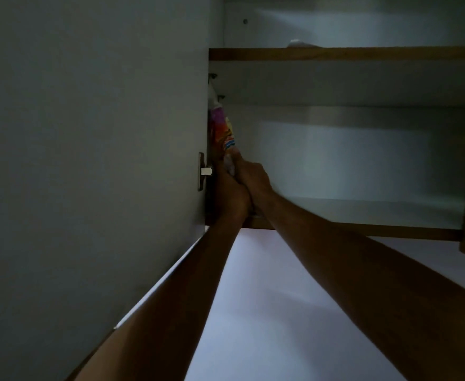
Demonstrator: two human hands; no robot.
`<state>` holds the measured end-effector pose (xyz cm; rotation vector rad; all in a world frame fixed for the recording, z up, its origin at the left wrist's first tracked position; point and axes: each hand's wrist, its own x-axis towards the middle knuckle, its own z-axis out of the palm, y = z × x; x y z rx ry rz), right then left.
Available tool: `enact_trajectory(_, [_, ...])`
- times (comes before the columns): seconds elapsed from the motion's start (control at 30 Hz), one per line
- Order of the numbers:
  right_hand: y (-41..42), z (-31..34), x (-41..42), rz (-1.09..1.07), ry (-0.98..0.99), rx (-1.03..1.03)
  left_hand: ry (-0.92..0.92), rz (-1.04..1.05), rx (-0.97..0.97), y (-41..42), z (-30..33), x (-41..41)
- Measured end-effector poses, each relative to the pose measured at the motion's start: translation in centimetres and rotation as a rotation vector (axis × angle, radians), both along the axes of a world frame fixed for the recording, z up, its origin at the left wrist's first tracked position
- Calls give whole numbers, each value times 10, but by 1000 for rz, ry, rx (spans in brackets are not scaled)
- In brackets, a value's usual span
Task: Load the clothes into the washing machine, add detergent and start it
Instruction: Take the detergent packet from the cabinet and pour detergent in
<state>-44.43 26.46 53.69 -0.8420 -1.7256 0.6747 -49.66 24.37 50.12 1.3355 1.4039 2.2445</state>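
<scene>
- Head view, dim light, looking up into one open wall cupboard (pixel 363 160) with white inner walls and brown wood edges.
- Two bare forearms reach up from the bottom of the view and meet at the cupboard's left inner corner.
- One colourful packet (pixel 223 130), pink, orange and yellow with a pale top, stands upright on the lower shelf (pixel 363 229), tight against the left side wall. Taken to be the detergent; no lettering can be read.
- Left hand (pixel 230 198): fingers curled around the packet's lower part, knuckles toward the camera. The fingertips themselves are hidden behind the packet.
- Right hand (pixel 252 178): touching the left hand, fingers curled onto the packet's lower right side just above the left hand's hold.
- Both hands therefore grip the same packet; neither shows straight fingers.
- Two shelves counted: the lower one under the packet and one upper shelf (pixel 335 54) with a brown front edge.
- One small pale object (pixel 297 43) lies on the upper shelf; only its top shows, kind not discernible.
- One open cupboard door (pixel 88 133) fills the left of the view, inner face grey-white.
- One metal hinge (pixel 204 171) sits on the door's edge, just left of the left hand.
- Two small dark shelf pegs show on the side wall above the packet.
</scene>
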Motion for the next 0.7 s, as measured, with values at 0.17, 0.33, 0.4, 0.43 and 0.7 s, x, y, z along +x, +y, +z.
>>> enact_trajectory(0.17, [7, -3, 4, 302, 183, -344, 135, 142, 59, -4, -9, 18])
enact_trajectory(0.33, [12, -11, 7, 367, 112, -319, 192, 226, 49, 0, -11, 16])
enact_trajectory(0.4, [11, -12, 8, 363, 100, -294, 214, 212, 47, -2, -10, 16])
enact_trajectory(0.43, [9, -12, 9, 363, 104, -292, 227, 187, 46, -2, -9, 13])
enact_trajectory(0.7, [-6, -9, 15, 58, -11, -294, 279, 116, 6, -5, -8, 11])
